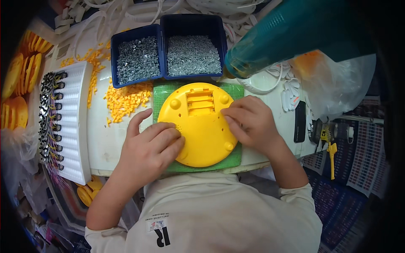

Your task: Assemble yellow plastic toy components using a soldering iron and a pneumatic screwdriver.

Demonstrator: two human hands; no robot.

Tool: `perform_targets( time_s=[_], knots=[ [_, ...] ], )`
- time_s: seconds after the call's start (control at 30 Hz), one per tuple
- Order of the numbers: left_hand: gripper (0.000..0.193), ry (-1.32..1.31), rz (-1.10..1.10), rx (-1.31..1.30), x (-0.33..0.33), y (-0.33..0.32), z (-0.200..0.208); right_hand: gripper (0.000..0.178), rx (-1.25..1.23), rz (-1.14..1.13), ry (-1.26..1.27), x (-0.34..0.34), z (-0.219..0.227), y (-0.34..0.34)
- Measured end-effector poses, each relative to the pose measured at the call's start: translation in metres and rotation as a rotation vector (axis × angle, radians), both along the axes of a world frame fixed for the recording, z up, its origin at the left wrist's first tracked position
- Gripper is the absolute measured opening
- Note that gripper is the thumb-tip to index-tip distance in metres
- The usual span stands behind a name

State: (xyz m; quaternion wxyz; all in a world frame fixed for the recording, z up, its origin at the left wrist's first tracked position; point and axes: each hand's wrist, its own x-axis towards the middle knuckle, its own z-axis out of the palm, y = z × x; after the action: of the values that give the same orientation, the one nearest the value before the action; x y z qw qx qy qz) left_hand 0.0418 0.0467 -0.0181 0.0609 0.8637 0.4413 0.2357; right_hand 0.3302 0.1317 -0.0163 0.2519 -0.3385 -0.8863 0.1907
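Observation:
A round yellow plastic housing (pixel 206 141) lies on a green mat (pixel 158 95), its battery compartment (pixel 201 102) uncovered and turned up. Round feet and small holes dot its face. On its left part rests my left hand (pixel 154 145), fingers bent and pressed together, one outer finger sticking out. At the right edge of the housing, my right hand (pixel 251 122) has thumb and forefinger pinched close together. Whatever is between the fingertips of either hand is hidden or too small to make out.
Two blue bins (pixel 162 50) of small metal screws stand behind. Yellow plastic bits (pixel 126 99) lie left, by a white foam tray (pixel 78 126) with wired black parts. A large teal tapered object (pixel 270 36) juts in from upper right. A black phone-like slab (pixel 300 121) lies right.

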Motion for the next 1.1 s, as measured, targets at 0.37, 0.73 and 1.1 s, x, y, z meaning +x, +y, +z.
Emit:
perform_targets(
  time_s=[0.37, 0.73, 1.1],
  knots=[
    [0.020, -0.132, 0.049, -0.066, -0.001, 0.001, -0.006, 0.021, 0.307, -0.084, -0.170, -0.041, -0.005, 0.097],
    [0.017, -0.192, 0.039, -0.113, -0.019, 0.043, 0.019, 0.015, 0.236, 0.031, -0.181, -0.047, -0.024, 0.132],
    [0.013, 0.099, 0.206, 0.081, 0.003, 0.160, -0.020, 0.015, 0.136, 0.025, -0.216, -0.049, 0.000, 0.121]
  ],
)
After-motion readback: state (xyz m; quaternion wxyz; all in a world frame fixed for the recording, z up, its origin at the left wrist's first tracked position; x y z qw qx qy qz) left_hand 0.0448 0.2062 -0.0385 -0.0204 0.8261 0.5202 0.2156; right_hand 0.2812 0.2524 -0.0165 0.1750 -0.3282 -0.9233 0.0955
